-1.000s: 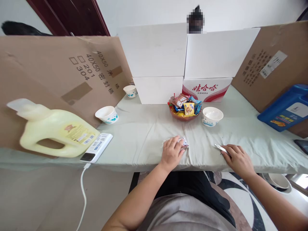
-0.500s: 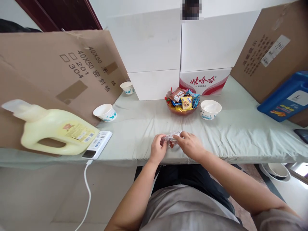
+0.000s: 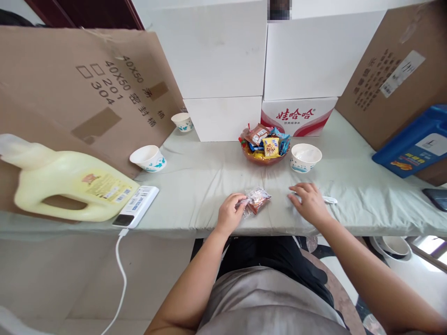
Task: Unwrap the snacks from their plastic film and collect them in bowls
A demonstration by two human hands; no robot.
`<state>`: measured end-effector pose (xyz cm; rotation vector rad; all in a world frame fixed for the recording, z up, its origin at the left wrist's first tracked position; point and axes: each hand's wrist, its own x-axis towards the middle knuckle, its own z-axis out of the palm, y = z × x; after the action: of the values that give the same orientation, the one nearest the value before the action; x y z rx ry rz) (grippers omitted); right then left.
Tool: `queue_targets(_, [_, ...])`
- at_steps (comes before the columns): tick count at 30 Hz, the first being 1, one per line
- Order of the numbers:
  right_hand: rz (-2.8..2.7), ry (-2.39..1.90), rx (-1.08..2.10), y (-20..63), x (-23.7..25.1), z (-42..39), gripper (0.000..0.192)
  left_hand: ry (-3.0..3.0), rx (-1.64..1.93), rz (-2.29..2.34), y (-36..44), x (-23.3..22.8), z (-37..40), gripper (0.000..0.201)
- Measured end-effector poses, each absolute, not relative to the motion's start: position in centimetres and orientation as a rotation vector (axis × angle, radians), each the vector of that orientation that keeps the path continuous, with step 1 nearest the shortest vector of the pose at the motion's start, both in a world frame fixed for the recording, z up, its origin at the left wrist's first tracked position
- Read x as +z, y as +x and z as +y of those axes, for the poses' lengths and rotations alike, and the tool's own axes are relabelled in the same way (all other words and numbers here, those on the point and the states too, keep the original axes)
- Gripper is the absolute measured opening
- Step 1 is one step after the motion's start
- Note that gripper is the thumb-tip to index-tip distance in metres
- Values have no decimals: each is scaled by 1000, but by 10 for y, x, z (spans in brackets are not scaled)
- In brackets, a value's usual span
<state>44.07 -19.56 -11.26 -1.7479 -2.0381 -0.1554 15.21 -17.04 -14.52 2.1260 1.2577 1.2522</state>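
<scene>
My left hand (image 3: 230, 213) is closed, pinching the gathered neck of a clear plastic bag (image 3: 259, 200). Reddish-brown packets seem to be inside, though the shiny film blurs them. Off to the right, my right hand (image 3: 309, 201) hovers low at the table with its fingers apart and nothing visibly gripped. A slim white object (image 3: 330, 200) shows from beside that hand; its other end is hidden and I cannot tell its kind. Beyond my hands stands an amber bowl (image 3: 267, 161) heaped with wrapped snacks (image 3: 271, 146), and a paper cup (image 3: 305, 158) is at its right.
White boxes (image 3: 223, 51) are stacked at the back. Two more paper cups (image 3: 152, 159) stand left, near a pale yellow jug (image 3: 75, 186) and a white power bank (image 3: 137, 206) with a cable. A blue bottle (image 3: 414, 142) leans right, beside a phone (image 3: 436, 199).
My right hand has left the plastic bag and moved right, its fingers spreading. The white object now shows beside it. My left hand still grips the bag, and more of its contents are visible.
</scene>
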Motion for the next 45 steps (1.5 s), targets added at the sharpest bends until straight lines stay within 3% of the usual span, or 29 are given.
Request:
queue_targets(5, [-2058, -1376, 94, 354, -112, -176, 34, 2130, 1255, 1201, 149, -145, -170, 18])
queue_targets(8, [-2038, -1375, 220, 334, -119, -163, 19, 2083, 1288, 1205, 147, -146, -170, 18])
queue_targets(10, [-1936, -1406, 250, 347, -124, -157, 13, 1978, 1346, 1303, 146, -147, -169, 16])
queue_targets(13, [-1678, -1600, 145, 395, -132, -156, 18, 1708, 1438, 1508, 144, -151, -168, 19])
queue_targets(19, [-1604, -1830, -68, 461, -143, -182, 18, 1631, 1321, 1509, 149, -151, -166, 21])
queue_targets(23, [-1636, -1588, -302, 437, -124, -198, 20, 1698, 1333, 1559, 149, -151, -166, 17])
queue_targets(28, [-2090, -1123, -48, 390, -106, -207, 19, 2014, 1382, 1437, 148, -151, -165, 39])
queue_targets(33, [-2272, -1131, -57, 366, -126, -210, 33, 2248, 1156, 1347, 146, -131, -158, 16])
queue_targets(37, [-2281, -1203, -94, 364, -136, -214, 35, 1940, 914, 1753, 144, -119, -133, 27])
queue_targets(39, [-2309, -1233, -96, 363, -134, -215, 36, 1874, 877, 1878, 143, -119, -120, 22])
queue_targets(43, [-2349, -1236, -73, 359, -118, -213, 31, 1957, 862, 1896, 147, -124, -107, 2])
queue_targets(45, [-2377, -1161, -28, 352, -109, -207, 30, 2065, 879, 1813, 152, -124, -108, 13])
